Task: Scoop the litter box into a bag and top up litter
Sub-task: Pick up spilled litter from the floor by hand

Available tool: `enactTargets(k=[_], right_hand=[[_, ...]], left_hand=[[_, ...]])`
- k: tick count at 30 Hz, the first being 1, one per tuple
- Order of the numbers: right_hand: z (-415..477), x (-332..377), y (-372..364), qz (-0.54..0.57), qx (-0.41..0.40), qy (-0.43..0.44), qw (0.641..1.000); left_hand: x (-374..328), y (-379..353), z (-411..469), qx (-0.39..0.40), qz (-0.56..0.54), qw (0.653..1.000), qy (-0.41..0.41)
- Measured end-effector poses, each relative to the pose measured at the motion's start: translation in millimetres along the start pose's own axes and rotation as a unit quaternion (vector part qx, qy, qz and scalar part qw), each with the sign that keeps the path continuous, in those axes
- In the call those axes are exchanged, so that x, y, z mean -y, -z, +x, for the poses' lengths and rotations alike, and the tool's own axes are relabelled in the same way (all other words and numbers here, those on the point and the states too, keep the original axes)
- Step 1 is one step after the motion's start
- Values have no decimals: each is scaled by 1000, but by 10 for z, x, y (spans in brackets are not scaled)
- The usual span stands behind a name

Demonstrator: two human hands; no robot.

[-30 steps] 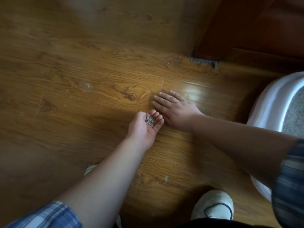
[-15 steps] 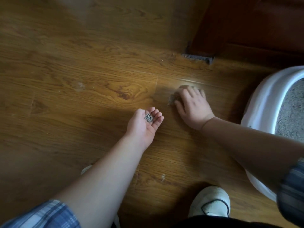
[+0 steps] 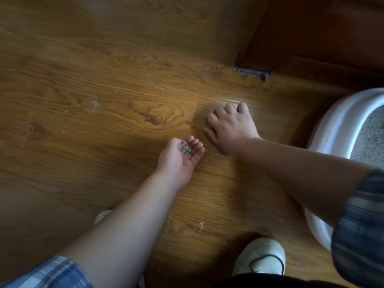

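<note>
The left hand [image 3: 180, 161] is lying palm-up, loosely cupped, cradling stray litter [image 3: 186, 149] so nothing rolls off. The right hand [image 3: 230, 125] is pressing curled fingers to the floor [image 3: 104, 84] near the box [image 3: 340, 125], likely to gather more; whether it is pinching any grains cannot be told.

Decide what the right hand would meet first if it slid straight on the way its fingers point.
Only wooden floor, as far as the picture shows. The right hand points away and slightly left, probably passing left of the dark wooden frame.
</note>
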State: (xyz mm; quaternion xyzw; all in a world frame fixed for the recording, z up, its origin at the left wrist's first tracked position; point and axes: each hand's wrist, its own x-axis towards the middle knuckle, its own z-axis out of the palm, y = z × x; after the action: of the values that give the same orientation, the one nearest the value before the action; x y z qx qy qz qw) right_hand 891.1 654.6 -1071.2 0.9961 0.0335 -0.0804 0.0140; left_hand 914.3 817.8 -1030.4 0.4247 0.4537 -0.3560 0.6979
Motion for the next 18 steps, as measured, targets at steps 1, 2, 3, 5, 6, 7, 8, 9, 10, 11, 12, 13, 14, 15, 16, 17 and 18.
enactTargets(k=[1, 2, 3, 5, 6, 7, 8, 9, 10, 11, 12, 13, 14, 15, 16, 17, 18], right_hand=[[19, 2, 4, 4, -11, 9, 1000], [37, -5, 8, 5, -17, 17, 1000], [53, -21, 6, 4, -18, 24, 1000], [77, -75, -10, 2, -16, 42, 999], [89, -104, -19, 1, -15, 53, 998], [101, -129, -28, 0, -12, 62, 998], [111, -145, -30, -2, -4, 70, 998], [119, -155, -28, -4, 4, 76, 997], [125, -157, -19, -8, 9, 81, 997], [127, -156, -9, -9, 12, 82, 997], [131, -157, 5, -7, 12, 82, 997], [136, -160, 21, -4, 12, 84, 996], [139, -163, 36, 0, 13, 87, 996], [144, -162, 50, 4, 17, 89, 996], [154, -163, 68, 5, 21, 89, 996], [158, -163, 84, 5, 24, 89, 996], [158, -154, 104, 9, 22, 86, 996]], left_hand=[[-1, -6, 6, 1, 1, 1000, -1], [0, -11, 9, 1, 2, 1000, -2], [1, -13, 14, 0, 3, 1000, -4], [-8, -18, 13, 0, 3, 1000, -6], [-18, -21, 10, 1, 5, 1000, -7], [-28, -25, 7, 3, 6, 1000, -8], [-39, -30, 6, 6, 7, 1000, -9], [-45, -34, 7, 9, 8, 1000, -10], [-49, -34, 8, 12, 9, 1000, -11], [-51, -33, 9, 13, 9, 1000, -11], [-50, -33, 8, 14, 9, 1000, -9], [-46, -32, 7, 14, 8, 1000, -7], [-39, -31, 3, 14, 7, 1000, -5], [-29, -32, 0, 14, 7, 1000, -4], [-18, -34, -7, 13, 6, 1000, -3], [-2, -35, -11, 13, 6, 1000, -2], [15, -33, -12, 12, 7, 1000, -3]])
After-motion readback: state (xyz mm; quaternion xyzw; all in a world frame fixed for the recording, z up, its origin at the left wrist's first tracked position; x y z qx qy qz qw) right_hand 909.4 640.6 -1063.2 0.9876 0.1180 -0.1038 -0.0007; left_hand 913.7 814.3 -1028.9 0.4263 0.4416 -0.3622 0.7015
